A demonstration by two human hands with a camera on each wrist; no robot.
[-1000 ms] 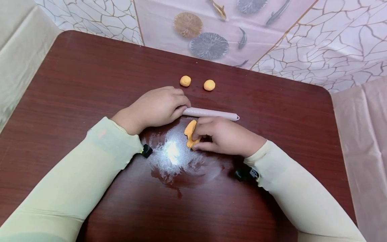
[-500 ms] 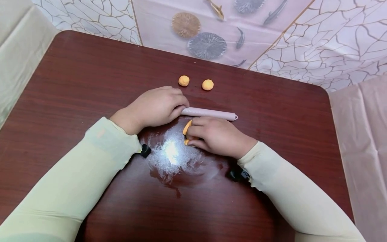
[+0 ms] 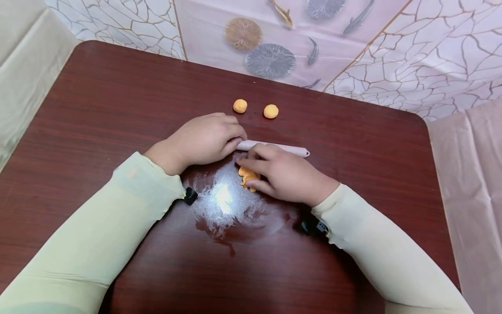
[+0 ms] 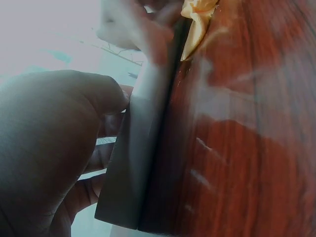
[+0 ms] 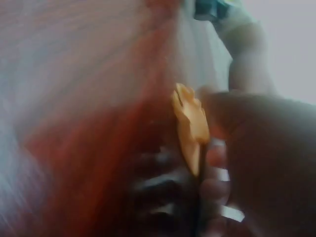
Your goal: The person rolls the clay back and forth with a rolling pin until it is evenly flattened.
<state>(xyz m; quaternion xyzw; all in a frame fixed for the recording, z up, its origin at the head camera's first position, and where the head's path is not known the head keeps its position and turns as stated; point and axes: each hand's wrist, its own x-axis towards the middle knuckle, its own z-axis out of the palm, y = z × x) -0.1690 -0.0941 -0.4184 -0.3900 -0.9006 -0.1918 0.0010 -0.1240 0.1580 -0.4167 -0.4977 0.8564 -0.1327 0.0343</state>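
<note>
My left hand grips the left end of a pale pink rolling pin, which lies across the table; in the left wrist view the thumb and fingers sit on opposite sides of the rolling pin. Nearer me, my right hand holds a crumpled piece of orange dough between thumb and fingers. That dough looks folded in the blurred right wrist view. Parts of it are hidden by the fingers.
Two orange dough balls lie beyond the rolling pin. White powder is scattered on the brown table in front of the hands, with a bright glare on it. A patterned cloth hangs behind the far edge.
My right hand has shifted slightly left and its fingers have moved over the dough. The dough has gone from a longer curved piece to a crumpled lump. My left hand stays on the rolling pin.
</note>
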